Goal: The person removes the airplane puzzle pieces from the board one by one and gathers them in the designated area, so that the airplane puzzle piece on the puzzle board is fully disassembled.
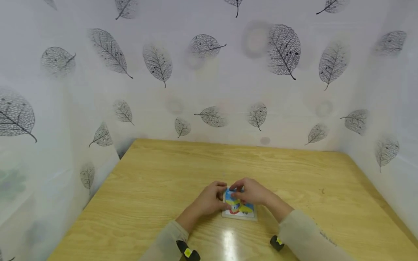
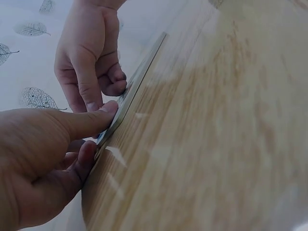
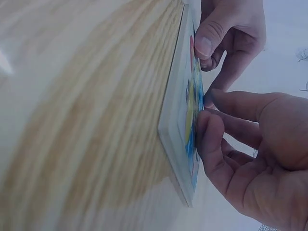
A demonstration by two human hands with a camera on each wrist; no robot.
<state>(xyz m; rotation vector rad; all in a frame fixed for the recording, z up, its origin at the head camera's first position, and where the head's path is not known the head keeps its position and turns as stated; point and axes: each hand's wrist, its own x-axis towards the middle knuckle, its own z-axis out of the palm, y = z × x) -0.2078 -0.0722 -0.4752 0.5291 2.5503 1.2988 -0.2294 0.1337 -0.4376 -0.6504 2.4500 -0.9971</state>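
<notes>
A small square picture board [image 1: 240, 218] with a pale rim and a blue, yellow and red picture lies flat on the wooden table. My left hand [image 1: 209, 199] holds it along its left side; in the right wrist view the left thumb [image 3: 204, 46] lies over the red part of the picture. From the right, my right hand [image 1: 253, 191] reaches over the upper part of the board. Its bent thumb and fingers [image 3: 211, 126] have their tips close together at the picture's surface. I cannot tell whether a loose piece is between them, as the fingers hide that spot.
The light wooden table [image 1: 163, 170] stretches around the board on all sides. Behind and beside it hangs a white covering [image 1: 228, 83] printed with dark leaves. Black bands with yellow marks sit at both sleeves.
</notes>
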